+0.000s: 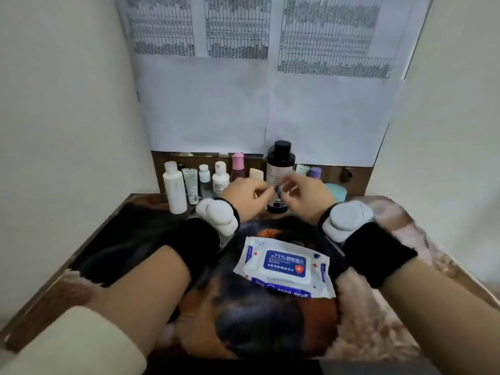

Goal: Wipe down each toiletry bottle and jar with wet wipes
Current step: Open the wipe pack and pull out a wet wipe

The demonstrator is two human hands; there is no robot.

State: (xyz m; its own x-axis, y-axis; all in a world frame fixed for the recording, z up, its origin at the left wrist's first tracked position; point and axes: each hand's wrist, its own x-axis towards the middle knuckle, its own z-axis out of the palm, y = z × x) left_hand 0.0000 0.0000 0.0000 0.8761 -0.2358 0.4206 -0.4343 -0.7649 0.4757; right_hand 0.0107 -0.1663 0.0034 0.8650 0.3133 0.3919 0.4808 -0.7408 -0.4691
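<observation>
Toiletries line the back of the table: a tall white bottle (174,189), a white tube (190,185), two small white bottles (220,177), a pink-capped bottle (238,165), a tall dark bottle (281,161), a purple-capped one (315,173) and a teal jar (336,192). A wet wipes pack (284,266) lies flat in the middle with its lid closed. My left hand (244,192) and my right hand (305,193) meet in front of the dark bottle, fingertips pinched close together. Motion blur hides whether anything is between them.
A table mat with a dog picture (270,326) covers the table. Printed paper sheets (205,104) hang on the back wall above the bottles. White walls close in on the left and right. Black wristbands with white pads sit on both wrists.
</observation>
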